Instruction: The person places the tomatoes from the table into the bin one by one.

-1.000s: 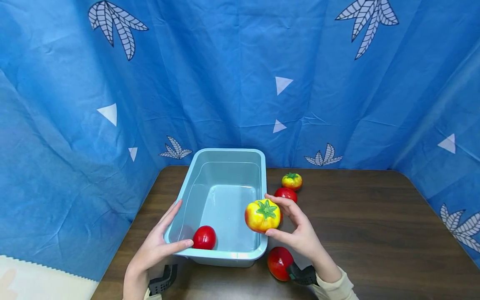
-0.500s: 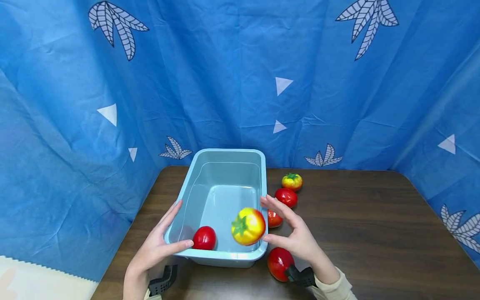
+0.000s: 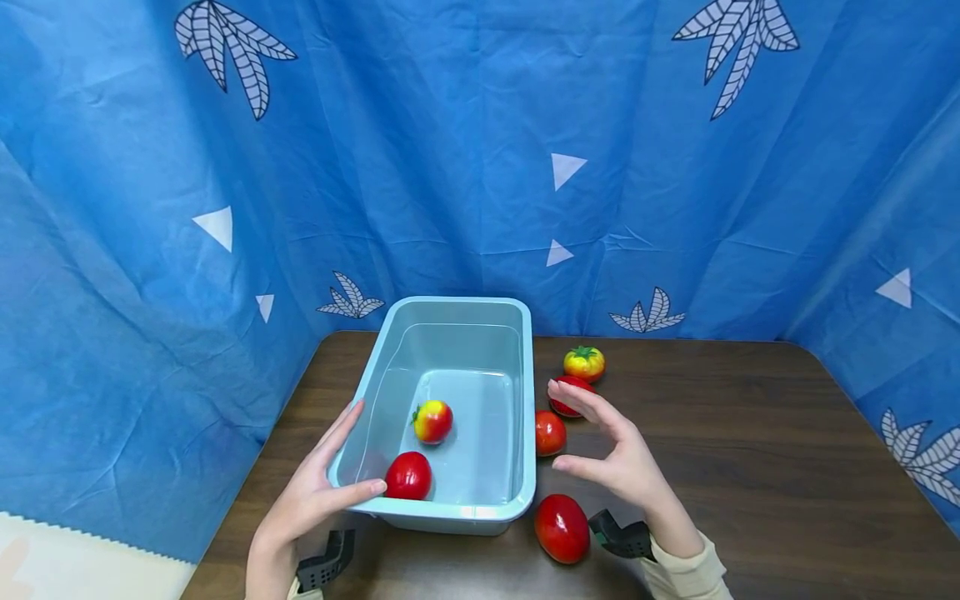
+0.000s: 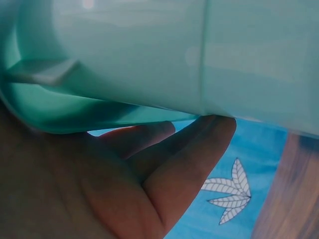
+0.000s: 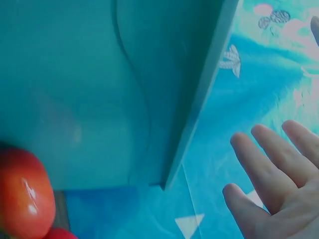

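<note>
My left hand grips the near left corner of a light blue plastic bin, thumb over the near rim and fingers along the left side. The left wrist view shows fingers against the bin from outside. Inside the bin lie a glossy red oval fruit near the thumb and a yellow-and-red fruit with a green leafy top, tipped on its side. My right hand is raised right of the bin, fingers spread from the thumb, holding nothing. In the right wrist view its palm shows.
Along the bin's right side are an orange-red round fruit, a red fruit partly behind my right fingers, and a smaller yellow-red fruit. Another red oval fruit lies by the near right corner. Blue cloth hangs behind the brown table.
The yellow-and-red fruit left my right hand and dropped into the bin, moving left to its floor. My right hand has drawn back to the right. My left hand stays put.
</note>
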